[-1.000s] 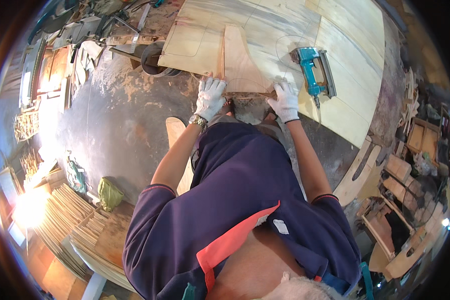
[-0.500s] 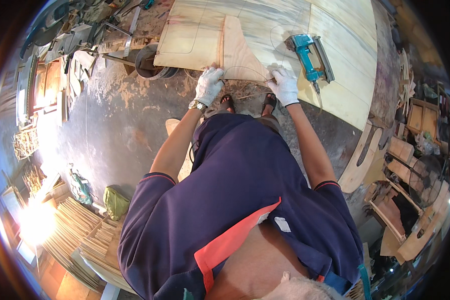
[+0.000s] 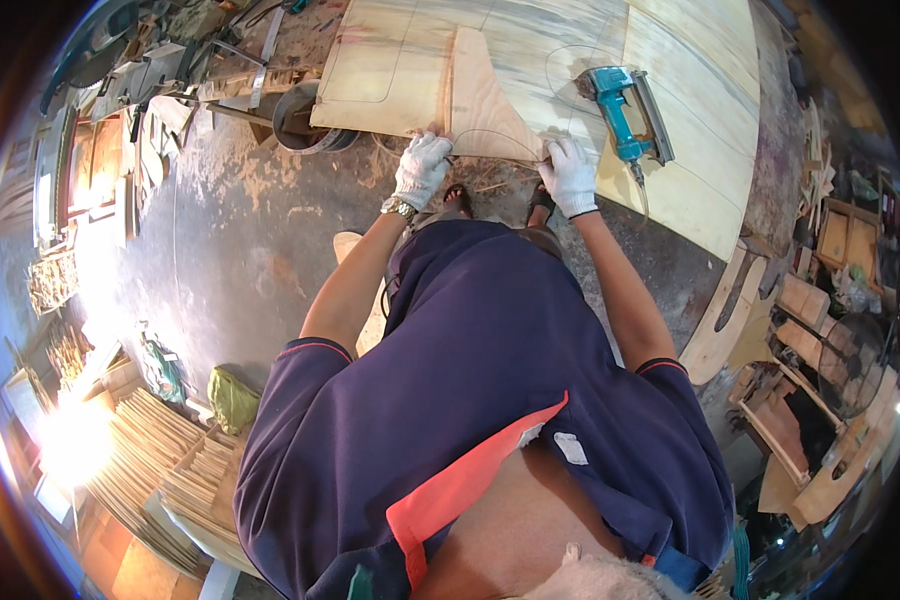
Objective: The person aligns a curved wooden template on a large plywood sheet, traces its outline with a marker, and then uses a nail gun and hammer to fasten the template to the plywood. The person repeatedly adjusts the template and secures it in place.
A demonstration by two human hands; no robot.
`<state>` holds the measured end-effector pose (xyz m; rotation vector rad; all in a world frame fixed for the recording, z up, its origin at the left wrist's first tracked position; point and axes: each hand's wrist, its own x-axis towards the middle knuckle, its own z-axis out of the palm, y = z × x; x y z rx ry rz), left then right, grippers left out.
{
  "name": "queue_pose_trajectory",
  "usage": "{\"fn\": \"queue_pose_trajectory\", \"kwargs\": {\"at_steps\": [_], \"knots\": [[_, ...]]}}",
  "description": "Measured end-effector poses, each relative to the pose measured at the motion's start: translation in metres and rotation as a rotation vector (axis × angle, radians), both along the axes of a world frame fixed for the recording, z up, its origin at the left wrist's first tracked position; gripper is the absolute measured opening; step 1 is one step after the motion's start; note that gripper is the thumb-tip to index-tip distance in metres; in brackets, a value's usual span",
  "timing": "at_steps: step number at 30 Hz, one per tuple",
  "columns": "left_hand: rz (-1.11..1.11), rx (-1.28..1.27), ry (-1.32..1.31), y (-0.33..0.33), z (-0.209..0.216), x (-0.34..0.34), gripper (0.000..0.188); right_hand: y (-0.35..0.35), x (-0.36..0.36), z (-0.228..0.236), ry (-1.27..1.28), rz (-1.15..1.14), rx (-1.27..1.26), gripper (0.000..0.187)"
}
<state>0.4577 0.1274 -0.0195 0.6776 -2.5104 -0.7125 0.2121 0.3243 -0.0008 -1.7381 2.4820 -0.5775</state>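
A tapered plywood piece (image 3: 485, 100) with one curved side lies on a large plywood sheet (image 3: 370, 75), its wide end at the sheet's near edge. My left hand (image 3: 424, 168), in a white knit glove, is closed at the piece's near left corner. At the near right corner, my right hand (image 3: 570, 178), gloved alike, pinches the pointed end. The fingertips are partly hidden against the wood. Right of the piece, a teal and black air nailer (image 3: 622, 125) rests on the sheet with its hose fitting toward me. Curved pencil lines mark the sheet and the piece.
A round metal bucket (image 3: 298, 118) stands left of the sheet. Cut wooden parts (image 3: 718, 320) lean at the right, beside a pile of wood frames (image 3: 800, 430). Bundled wooden strips (image 3: 145, 440) and a green bag (image 3: 232, 400) are at the lower left. My feet stand under the sheet's near edge.
Both hands stay at the same two corners of the plywood piece. The whole view has shifted slightly; the nailer has not visibly moved on the sheet.
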Motion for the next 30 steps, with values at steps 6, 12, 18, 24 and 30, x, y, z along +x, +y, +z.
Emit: {"fn": "queue_pose_trajectory", "kwargs": {"at_steps": [6, 12, 18, 24, 30], "knots": [[-0.015, 0.000, 0.016, -0.002, 0.001, 0.001, 0.025, -0.003, -0.009, 0.000, -0.121, 0.008, -0.070, 0.043], [-0.048, 0.036, 0.023, -0.004, 0.001, 0.005, 0.029, -0.007, -0.021, 0.005, -0.310, -0.020, 0.042, 0.041], [-0.032, -0.008, 0.108, -0.004, -0.003, 0.003, 0.028, -0.008, -0.017, 0.012, -0.245, 0.006, 0.044, 0.043], [-0.054, 0.039, -0.019, 0.000, -0.004, 0.010, 0.031, 0.008, -0.004, 0.013, -0.131, -0.008, 0.123, 0.046], [-0.072, -0.044, 0.069, 0.002, 0.000, 0.011, 0.015, 0.020, 0.000, -0.004, -0.088, -0.010, 0.046, 0.048]]}}
